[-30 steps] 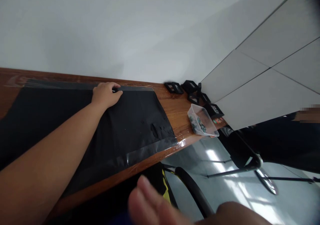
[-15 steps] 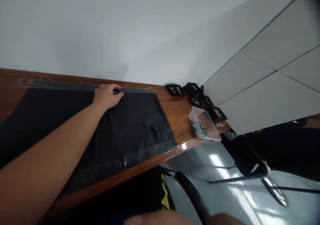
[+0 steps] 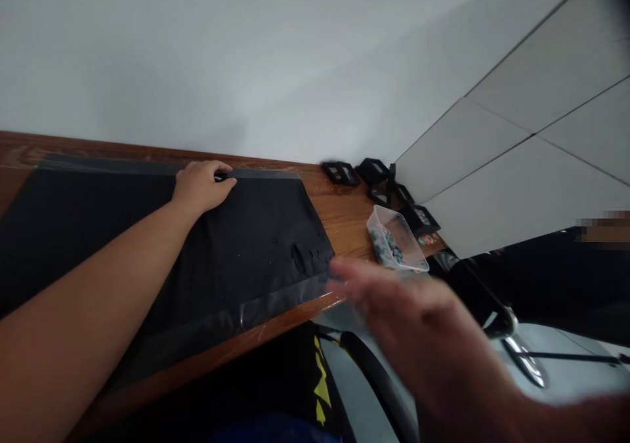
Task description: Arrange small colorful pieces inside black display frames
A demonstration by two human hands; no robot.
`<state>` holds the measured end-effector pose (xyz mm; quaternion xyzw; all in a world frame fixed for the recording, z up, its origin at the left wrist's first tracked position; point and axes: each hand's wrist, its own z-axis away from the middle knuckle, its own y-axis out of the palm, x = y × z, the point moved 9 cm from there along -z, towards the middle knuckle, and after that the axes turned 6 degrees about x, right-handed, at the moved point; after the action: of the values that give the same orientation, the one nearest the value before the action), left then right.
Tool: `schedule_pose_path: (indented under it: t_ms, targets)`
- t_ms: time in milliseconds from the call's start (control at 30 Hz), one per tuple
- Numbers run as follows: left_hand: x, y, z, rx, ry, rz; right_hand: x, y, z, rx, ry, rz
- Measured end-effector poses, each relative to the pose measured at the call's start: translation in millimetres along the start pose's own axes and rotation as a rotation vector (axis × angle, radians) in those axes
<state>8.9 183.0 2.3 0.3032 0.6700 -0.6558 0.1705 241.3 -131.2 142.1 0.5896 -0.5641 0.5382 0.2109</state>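
Observation:
A black sheet point(image 3: 246, 246) lies on the wooden table, with clear tape along its near and far edges. My left hand point(image 3: 201, 184) rests on it close to the far edge, fingers curled down and thumb pointing right. A small dark thing with a pale spot shows between thumb and forefinger; what it is I cannot make out. Blurred by motion, my right hand point(image 3: 408, 305) is over the table's front edge, fingers stretched toward the sheet's near right corner. Nothing shows in it.
Right of the sheet, a clear plastic box point(image 3: 396, 239) holds many small greenish pieces. Several black frame-like parts point(image 3: 339, 172) lie behind it along the wall. A chair's black armrest point(image 3: 378, 384) stands below the table's front edge. Someone in dark clothing point(image 3: 551, 285) is at the right.
My right hand has risen from the bottom edge of view, up and forward toward the sheet's near right corner. The left hand stays in place on the sheet while the view shifts slightly.

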Motion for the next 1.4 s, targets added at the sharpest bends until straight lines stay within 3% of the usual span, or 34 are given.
schedule_pose_path:
  t_ms: [67, 133, 200, 267, 300, 367, 467, 600, 733, 933, 1100, 1233, 1400]
  targets:
    - [1, 0.1, -1, 0.002, 0.003, 0.003, -18, -55, -2, -0.207, -0.013, 0.157]
    - [3, 0.3, -2, 0.004, 0.003, 0.009, -38, -118, 10, -0.462, 0.076, 0.362]
    - [4, 0.4, -2, 0.006, 0.003, 0.011, -60, -173, 26, -0.610, 0.260, 0.586]
    - [4, 0.7, -2, 0.012, 0.004, 0.008, -85, -222, 45, -0.666, 0.569, 0.758]
    - [4, 1.0, -2, 0.017, 0.003, 0.005, -95, -244, 55, -0.690, 0.729, 0.850]
    - [4, 2.0, -2, 0.033, -0.001, 0.001, -99, -281, 68, -0.767, 0.890, 1.013]
    - [4, 2.4, -2, 0.044, -0.022, -0.010, -103, -311, 61, -0.794, 0.893, 1.103]
    - [3, 2.8, -2, 0.045, -0.032, -0.030, -121, -318, 14, -0.586, 0.882, 1.266]
    - [3, 3.6, -1, 0.017, -0.010, -0.023, -144, -314, -38, -0.468, 0.903, 1.329]
    - [6, 4.0, -3, -0.024, 0.043, 0.031, -200, -283, -104, -0.140, 0.883, 1.313]
    - [6, 4.8, -3, -0.022, 0.042, 0.030, -238, -258, -134, 0.046, 0.900, 1.344]
    - [3, 4.7, -1, -0.040, 0.048, 0.046, -245, -250, -143, 0.060, 0.913, 1.423]
    - [1, 6.0, 0, -0.051, 0.054, 0.071, -226, -242, -153, 0.086, 0.841, 1.497]
